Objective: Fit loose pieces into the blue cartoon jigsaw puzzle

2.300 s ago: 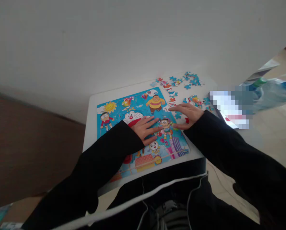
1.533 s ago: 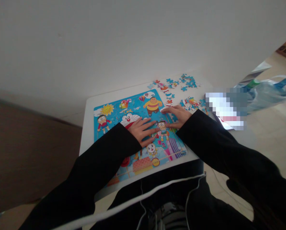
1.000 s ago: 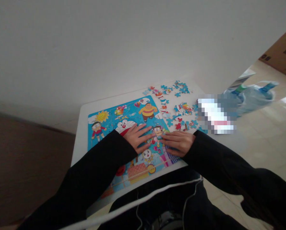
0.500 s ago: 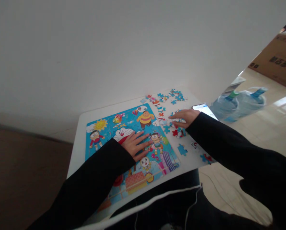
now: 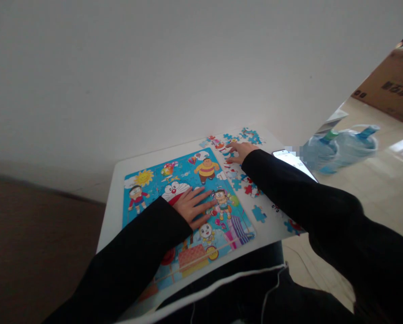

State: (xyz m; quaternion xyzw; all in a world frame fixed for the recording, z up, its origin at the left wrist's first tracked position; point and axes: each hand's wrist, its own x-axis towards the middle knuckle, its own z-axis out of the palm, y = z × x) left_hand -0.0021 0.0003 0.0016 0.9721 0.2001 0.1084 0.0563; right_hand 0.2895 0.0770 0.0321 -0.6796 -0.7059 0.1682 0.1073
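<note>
From the head view I take the puzzle board (image 5: 174,193) as my landmark; it fills most of the white tabletop (image 5: 115,189), its near edge close to the tabletop's front edge. My left hand (image 5: 191,208) lies flat on the board's middle, grip spread wide, holding nothing. My right hand (image 5: 239,151) reaches just past the board's far right corner onto the loose pieces (image 5: 245,135); I cannot tell whether its grip has closed on one. A phone (image 5: 294,160) lies right of the board, near the tabletop's right edge.
</note>
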